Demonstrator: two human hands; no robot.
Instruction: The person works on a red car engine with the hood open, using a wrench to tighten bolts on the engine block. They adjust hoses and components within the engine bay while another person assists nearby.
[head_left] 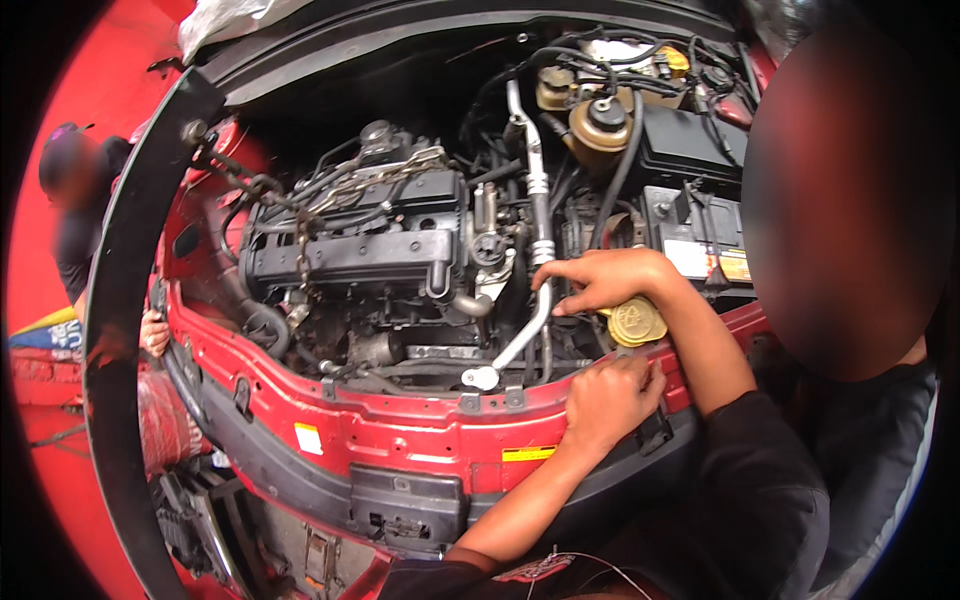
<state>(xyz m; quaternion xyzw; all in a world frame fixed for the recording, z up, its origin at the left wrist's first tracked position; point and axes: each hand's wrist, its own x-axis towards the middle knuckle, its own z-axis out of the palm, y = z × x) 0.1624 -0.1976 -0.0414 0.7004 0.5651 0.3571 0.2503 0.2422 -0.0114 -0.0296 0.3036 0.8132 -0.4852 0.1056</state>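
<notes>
Near frame centre, the silver pipe is apparently being felt by the loosely spread right hand; whether anything is grasped by the curled left hand cannot be told, and a firmer pinch seems called for.

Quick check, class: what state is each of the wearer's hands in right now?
Left hand: fingers curled; whether it holds anything cannot be told.
Right hand: open, fingers at the silver pipe.

black-capped tan reservoir, upper right | black box beside it | battery, nearer | person, far left
</notes>
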